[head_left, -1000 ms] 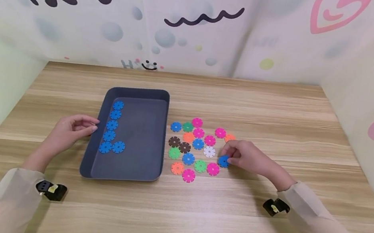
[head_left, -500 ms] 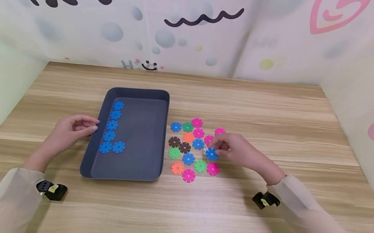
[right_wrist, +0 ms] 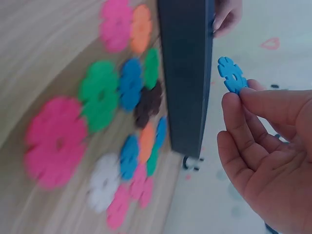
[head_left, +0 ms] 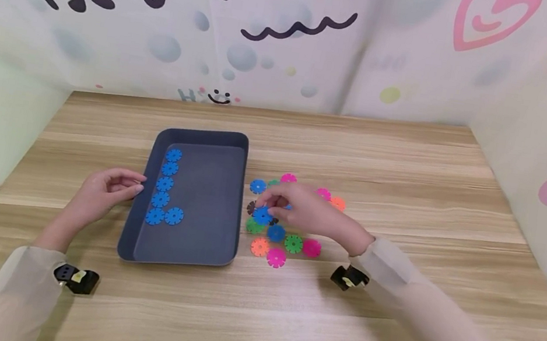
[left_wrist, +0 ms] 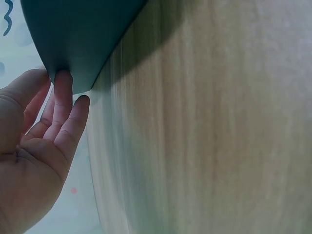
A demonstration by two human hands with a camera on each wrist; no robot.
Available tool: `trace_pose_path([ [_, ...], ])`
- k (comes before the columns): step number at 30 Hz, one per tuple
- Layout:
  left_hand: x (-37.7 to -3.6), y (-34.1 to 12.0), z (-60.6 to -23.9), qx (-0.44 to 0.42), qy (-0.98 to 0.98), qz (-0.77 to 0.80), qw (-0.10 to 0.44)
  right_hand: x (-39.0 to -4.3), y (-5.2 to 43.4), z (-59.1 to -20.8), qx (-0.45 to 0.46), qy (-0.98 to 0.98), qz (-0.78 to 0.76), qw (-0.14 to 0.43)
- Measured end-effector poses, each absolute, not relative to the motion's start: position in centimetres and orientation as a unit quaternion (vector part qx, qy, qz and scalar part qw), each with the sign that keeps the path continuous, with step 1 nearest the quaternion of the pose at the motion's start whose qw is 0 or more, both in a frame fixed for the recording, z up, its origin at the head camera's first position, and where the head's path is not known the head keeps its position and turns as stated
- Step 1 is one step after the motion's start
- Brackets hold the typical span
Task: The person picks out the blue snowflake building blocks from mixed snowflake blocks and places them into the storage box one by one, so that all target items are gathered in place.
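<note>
My right hand (head_left: pixel 300 207) pinches a blue notched plastic disc (head_left: pixel 262 215) between thumb and fingertips, over the left part of the spread of discs. In the right wrist view this blue disc (right_wrist: pixel 231 74) is held up by its edge, clear of the others. A dark grey rectangular tray (head_left: pixel 205 198) lies to the left. Along its left side runs a column of blue discs (head_left: pixel 164 183), and one more blue disc (head_left: pixel 173 216) sits beside the lowest. My left hand (head_left: pixel 108 193) grips the tray's left rim, with fingers (left_wrist: pixel 63 90) against the outer wall in the left wrist view.
Right of the tray, loose discs in pink, orange, green, brown, white and blue lie flat, such as a pink disc (head_left: pixel 276 257) and a green disc (head_left: pixel 293 244). My right hand covers some in the head view. A printed curtain (head_left: pixel 288 72) borders the wooden table (head_left: pixel 334 333).
My right hand has moved left with the blue disc, from the right edge of the spread towards the tray. The left hand and tray have stayed in place.
</note>
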State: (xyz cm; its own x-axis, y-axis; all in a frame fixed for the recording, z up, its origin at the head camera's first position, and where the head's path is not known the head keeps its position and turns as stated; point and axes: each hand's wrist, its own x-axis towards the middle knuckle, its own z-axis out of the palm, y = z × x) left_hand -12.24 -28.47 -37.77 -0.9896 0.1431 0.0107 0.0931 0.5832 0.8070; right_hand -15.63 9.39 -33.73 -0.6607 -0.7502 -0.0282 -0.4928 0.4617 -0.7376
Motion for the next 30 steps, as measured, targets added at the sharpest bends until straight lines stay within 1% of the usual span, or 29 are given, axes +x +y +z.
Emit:
trace_pose_path([
  [5, -12.2, -28.4, -37.8, 0.067, 0.891, 0.449, 0.023, -16.1, 7.1, -33.3, -0.387, 0.812, -0.388, 0.202],
  [20, -12.2, -28.5, -38.1, 0.071, 0.891, 0.449, 0.017, -18.1, 1.3, -32.9, -0.456, 0.776, -0.381, 0.213],
  [25, -12.2, -28.5, -38.2, 0.071, 0.891, 0.449, 0.016, -18.9, -0.5, -32.7, -0.465, 0.767, -0.386, 0.216],
  [30, -12.2, -28.5, -38.1, 0.064, 0.892, 0.447, 0.02, -20.2, -2.3, -33.0, -0.462, 0.761, -0.389, 0.237],
])
